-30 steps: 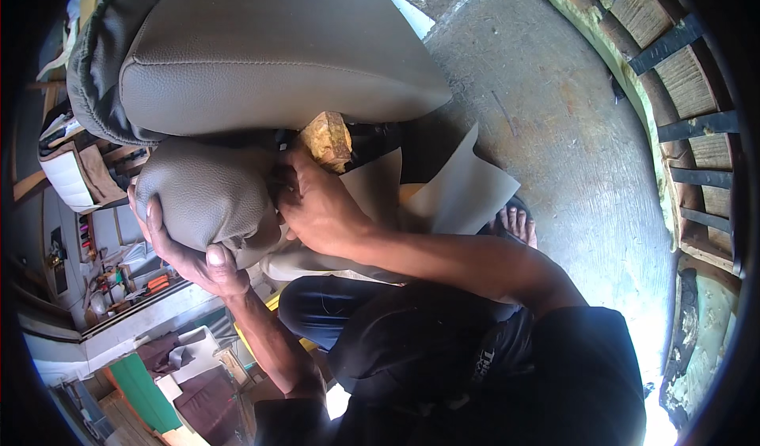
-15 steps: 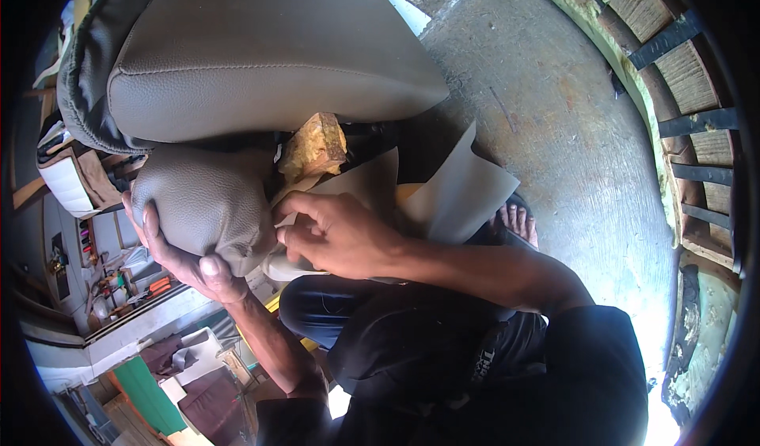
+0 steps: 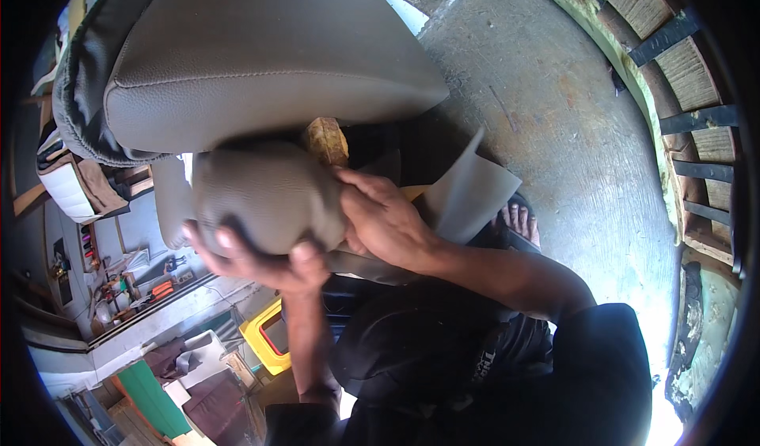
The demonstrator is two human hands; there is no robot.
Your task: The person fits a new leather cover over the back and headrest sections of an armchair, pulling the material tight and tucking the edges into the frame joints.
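A rounded padded piece covered in grey-brown leather-like material (image 3: 257, 197) lies in front of me. My left hand (image 3: 265, 265) cups its near side from below, fingers spread along it and blurred by motion. My right hand (image 3: 389, 218) grips its right end, the fingertips partly hidden behind the cover. Just beyond that hand a rough wooden block end (image 3: 326, 141) sticks out. A loose flap of the grey material (image 3: 473, 194) stands up to the right of my right hand. Behind the padded piece is a large stitched seat-like cushion (image 3: 269, 106) in the same grey cover.
Concrete floor (image 3: 554, 129) stretches to the right, with my foot (image 3: 518, 223) on it. A wooden frame with dark straps (image 3: 697, 121) stands at the far right. At the left are a shelf of tools (image 3: 138, 288), a yellow-rimmed item (image 3: 265, 339) and a green panel (image 3: 154, 398).
The padded piece has shifted to the right and turned, covering part of the wooden block. Both hands have moved right with it, and the yellow-rimmed item shows more fully.
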